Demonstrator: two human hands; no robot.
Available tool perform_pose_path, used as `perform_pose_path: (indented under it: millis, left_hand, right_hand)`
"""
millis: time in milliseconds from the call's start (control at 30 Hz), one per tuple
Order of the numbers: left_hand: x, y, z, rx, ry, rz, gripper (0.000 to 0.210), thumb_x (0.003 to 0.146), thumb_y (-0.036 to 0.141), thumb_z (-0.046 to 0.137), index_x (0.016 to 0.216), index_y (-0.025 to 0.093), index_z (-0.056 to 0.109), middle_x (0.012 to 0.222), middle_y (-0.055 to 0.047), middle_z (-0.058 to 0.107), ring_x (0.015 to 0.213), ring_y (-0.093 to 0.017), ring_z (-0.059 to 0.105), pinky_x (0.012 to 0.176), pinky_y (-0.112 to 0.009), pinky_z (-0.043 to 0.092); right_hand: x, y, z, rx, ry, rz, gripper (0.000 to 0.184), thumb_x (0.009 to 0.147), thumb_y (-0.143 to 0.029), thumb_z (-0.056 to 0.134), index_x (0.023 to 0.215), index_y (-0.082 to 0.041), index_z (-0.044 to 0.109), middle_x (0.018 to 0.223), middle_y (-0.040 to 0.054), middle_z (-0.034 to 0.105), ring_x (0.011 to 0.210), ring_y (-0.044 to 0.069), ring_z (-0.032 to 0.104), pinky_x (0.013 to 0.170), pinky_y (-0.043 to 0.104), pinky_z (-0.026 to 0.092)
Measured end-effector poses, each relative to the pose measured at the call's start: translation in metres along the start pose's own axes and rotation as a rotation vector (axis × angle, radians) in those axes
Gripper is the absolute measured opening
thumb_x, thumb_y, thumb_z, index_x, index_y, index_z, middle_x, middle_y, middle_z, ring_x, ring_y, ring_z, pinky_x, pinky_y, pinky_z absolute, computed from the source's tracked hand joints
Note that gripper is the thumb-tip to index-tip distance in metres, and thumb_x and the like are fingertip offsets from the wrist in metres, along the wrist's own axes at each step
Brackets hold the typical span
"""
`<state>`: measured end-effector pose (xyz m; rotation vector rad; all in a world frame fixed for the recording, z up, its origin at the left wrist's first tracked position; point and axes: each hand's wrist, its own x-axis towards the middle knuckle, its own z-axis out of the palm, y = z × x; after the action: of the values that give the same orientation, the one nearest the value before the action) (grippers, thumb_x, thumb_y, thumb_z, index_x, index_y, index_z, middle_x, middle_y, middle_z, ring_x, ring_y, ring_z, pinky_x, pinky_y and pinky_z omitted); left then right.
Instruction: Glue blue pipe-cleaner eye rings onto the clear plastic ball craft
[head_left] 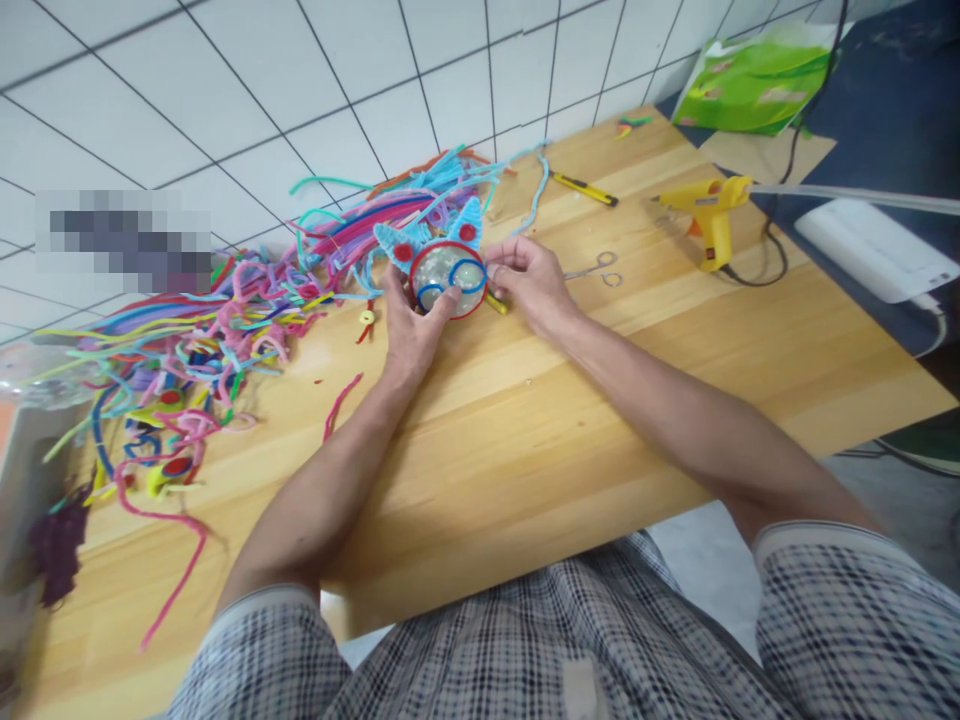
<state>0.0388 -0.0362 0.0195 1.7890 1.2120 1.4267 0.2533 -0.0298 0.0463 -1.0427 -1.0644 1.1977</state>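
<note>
My left hand point(412, 325) is closed around the lower left of a round, see-through disc point(435, 268) with a red pipe-cleaner rim. Two light-blue pointed ears point(465, 218) with red dots stand up from its top. Across its face lie two blue pipe-cleaner rings point(468, 262), and my left thumb presses between them. At the disc's right edge, my right hand point(534, 278) pinches the outer end of the blue pipe cleaner; the exact grip is partly hidden by the fingers. A yellow tool end point(496, 302) shows just below the disc.
A heap of colourful pipe cleaners point(247, 310) spreads along the tiled wall. Scissors point(600, 270), a yellow box cutter point(583, 188) and a yellow glue gun point(709, 218) with a cord lie to the right. Beyond are a white power strip or adapter point(874, 250) and a green packet point(757, 85).
</note>
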Motion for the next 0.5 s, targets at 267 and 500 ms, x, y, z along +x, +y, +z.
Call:
perform_pose_path:
  millis: [267,500]
  left_hand:
    - [0.0005,-0.0008,0.0034,-0.026,0.015,-0.041,0.11,0.08,0.088,0.097,0.163,0.035,0.049,0.16,-0.015,0.066,0.155,-0.041,0.068,0.134,-0.062,0.057]
    - [0.0009,-0.0055,0.0062,-0.051,0.009,0.003,0.115,0.078,0.091,0.096,0.165,0.035,0.044,0.167,-0.016,0.06,0.158,-0.04,0.066,0.135,-0.059,0.056]
  right_hand:
    - [-0.009,-0.0087,0.0003,-0.019,-0.011,-0.017,0.016,0.085,-0.018,0.085,0.091,-0.023,0.072,0.082,-0.0047,0.074,0.07,0.011,0.066,0.065,0.021,0.058]
    - [-0.0101,-0.0079,-0.0009,-0.039,-0.018,-0.026,0.015,0.081,-0.022,0.086,0.09,-0.024,0.074,0.084,-0.0026,0.076,0.073,0.013,0.067,0.066,0.023,0.058]
